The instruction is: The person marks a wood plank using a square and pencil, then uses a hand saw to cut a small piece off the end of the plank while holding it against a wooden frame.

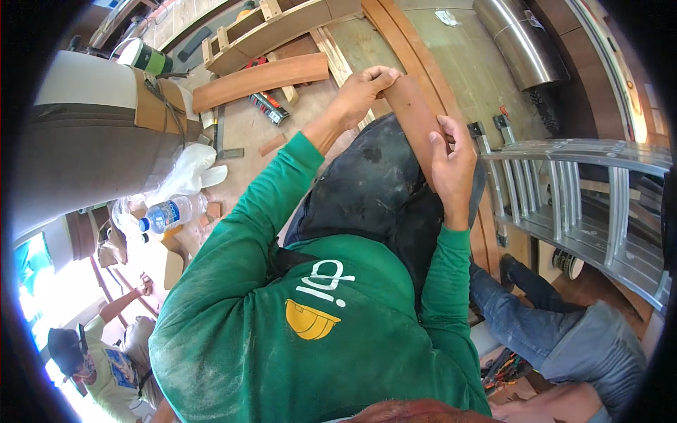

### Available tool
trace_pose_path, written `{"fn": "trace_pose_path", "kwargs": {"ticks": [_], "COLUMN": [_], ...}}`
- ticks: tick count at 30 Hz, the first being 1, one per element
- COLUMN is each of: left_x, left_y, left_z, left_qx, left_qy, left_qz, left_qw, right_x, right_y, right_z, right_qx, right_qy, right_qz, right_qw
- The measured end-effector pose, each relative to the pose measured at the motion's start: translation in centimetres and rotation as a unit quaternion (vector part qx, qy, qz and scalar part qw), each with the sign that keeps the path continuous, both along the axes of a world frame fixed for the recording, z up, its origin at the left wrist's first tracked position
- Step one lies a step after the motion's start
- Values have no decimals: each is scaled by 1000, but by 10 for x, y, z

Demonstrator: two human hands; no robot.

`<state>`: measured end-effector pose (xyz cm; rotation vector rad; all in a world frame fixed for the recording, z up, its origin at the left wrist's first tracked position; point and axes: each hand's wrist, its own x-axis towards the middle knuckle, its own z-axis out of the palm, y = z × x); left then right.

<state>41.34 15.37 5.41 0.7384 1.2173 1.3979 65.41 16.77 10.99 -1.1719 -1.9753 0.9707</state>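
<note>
A flat reddish-brown strip of wood (409, 106) slants across above my dark, dusty trousers. My left hand (361, 95) pinches its far end between thumb and fingers. Lower down, the fingers of my right hand (453, 156) wrap its right edge, with the thumb on the near face. The strip's near end is partly hidden by that hand. Long wooden boards (422, 60) lie side by side on the floor beyond. To the left of my left hand is a broader, slightly curved wooden board (261, 82), with a dark tube with red markings (269, 108) beside it.
An aluminium ladder (578, 148) lies at the right, near a shiny metal cylinder (518, 42). On the left are a water bottle (173, 213), clear plastic wrapping (185, 169) and a large padded roll (84, 141). One person works at lower left, another at lower right.
</note>
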Motion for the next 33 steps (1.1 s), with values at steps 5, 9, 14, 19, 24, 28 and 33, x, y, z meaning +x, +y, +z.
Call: {"fn": "trace_pose_path", "kwargs": {"ticks": [5, 9, 14, 19, 24, 28, 33], "left_x": [-4, -28, -40, -47, -48, -46, -42], "left_y": [-15, -20, -22, -22, -21, -18, -18], "left_z": [2, -2, -2, 11, 5, 6, 10], "left_qx": [38, 22, -2, 6, 47, 51, 67], "left_qy": [-103, -69, 31, 120, 165, 165, 171], "left_qz": [-60, -148, -165, -157, -149, -150, -139], "left_qw": [992, 986, 986, 980, 974, 973, 973], "right_x": [8, 14, 14, 13, 12, 13, 14], "right_y": [1, 2, 5, 12, 17, 19, 20], "right_z": [-5, -9, -9, -10, -10, -11, -13], "right_qx": [-43, -64, -61, -72, -98, -107, -120], "right_qy": [22, 34, 15, 20, 18, 26, 28], "right_qz": [10, 27, 45, 59, 57, 56, 62], "right_qw": [999, 997, 997, 995, 993, 992, 990]}}
